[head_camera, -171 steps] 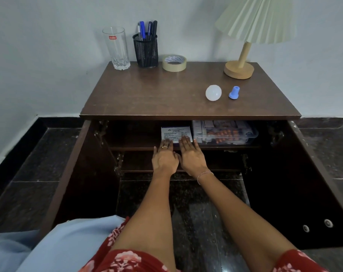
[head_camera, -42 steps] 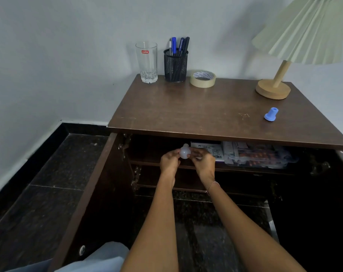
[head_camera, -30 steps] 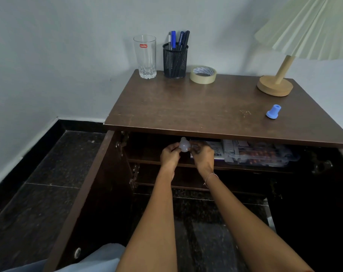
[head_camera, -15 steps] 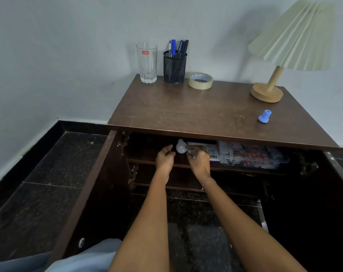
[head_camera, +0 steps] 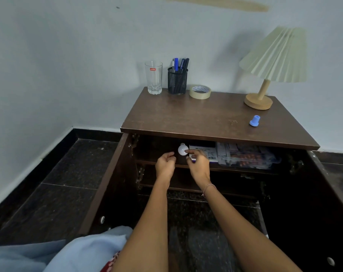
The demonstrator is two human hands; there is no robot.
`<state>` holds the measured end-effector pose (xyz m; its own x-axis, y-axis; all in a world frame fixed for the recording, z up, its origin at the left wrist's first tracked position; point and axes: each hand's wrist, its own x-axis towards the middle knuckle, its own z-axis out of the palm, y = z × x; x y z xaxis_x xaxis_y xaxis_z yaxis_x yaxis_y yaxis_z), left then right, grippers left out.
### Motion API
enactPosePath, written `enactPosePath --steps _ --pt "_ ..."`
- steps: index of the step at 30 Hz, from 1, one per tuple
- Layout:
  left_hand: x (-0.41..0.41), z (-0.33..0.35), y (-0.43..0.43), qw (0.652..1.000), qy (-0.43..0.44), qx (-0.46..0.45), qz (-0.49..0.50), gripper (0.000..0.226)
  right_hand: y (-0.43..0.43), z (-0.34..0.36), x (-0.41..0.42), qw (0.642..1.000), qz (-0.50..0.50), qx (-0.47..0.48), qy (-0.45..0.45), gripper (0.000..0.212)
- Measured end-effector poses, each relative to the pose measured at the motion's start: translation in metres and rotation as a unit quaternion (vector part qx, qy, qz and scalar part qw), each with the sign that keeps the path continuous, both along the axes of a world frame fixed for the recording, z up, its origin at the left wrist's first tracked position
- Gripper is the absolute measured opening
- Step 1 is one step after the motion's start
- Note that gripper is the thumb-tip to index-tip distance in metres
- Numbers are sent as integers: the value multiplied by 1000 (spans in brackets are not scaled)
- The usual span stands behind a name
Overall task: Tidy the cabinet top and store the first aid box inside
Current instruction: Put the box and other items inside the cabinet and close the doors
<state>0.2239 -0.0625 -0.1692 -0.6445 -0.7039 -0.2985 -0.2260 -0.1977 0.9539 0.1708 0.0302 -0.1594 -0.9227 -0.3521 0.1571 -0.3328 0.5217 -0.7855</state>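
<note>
Both doors of the brown cabinet (head_camera: 221, 124) stand open. On its upper shelf a clear first aid box (head_camera: 251, 159) full of pill strips lies at the right, with a white labelled packet (head_camera: 209, 154) beside it. A small white bulb (head_camera: 182, 149) rests on the shelf left of the packet. My right hand (head_camera: 199, 164) reaches in, fingertips touching the bulb's right side without gripping it. My left hand (head_camera: 165, 163) hovers just left of and below the bulb, fingers loosely curled around nothing.
On the cabinet top stand a glass (head_camera: 153, 77), a mesh pen holder (head_camera: 177, 80), a tape roll (head_camera: 200, 91), a lamp (head_camera: 264, 75) and a small blue cap (head_camera: 254, 121). The open doors (head_camera: 105, 185) flank my arms. Dark floor tiles lie below.
The bulb, held between both hands, now rests on the upper shelf. My left hand has let go and drawn back a little. My right fingers still touch it.
</note>
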Motion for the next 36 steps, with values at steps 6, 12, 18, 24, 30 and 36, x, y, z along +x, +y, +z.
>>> enactPosePath --steps 6,12,18,24,30,36 --pt "14 22 16 998 16 -64 -26 22 24 27 16 999 5 -35 25 27" --pt "27 47 38 993 49 -98 -37 18 52 51 26 997 5 -60 47 27" --pt "22 84 66 984 98 -140 -53 18 78 79 23 992 -7 -94 80 23" --pt "-4 119 95 969 159 -173 -83 23 109 107 -2 987 -29 -115 106 23" --pt "-52 138 116 966 171 -171 -94 23 133 118 -49 982 -85 -139 93 24" --pt "-100 130 125 969 144 -163 -116 22 143 114 -97 980 -128 -127 81 32"
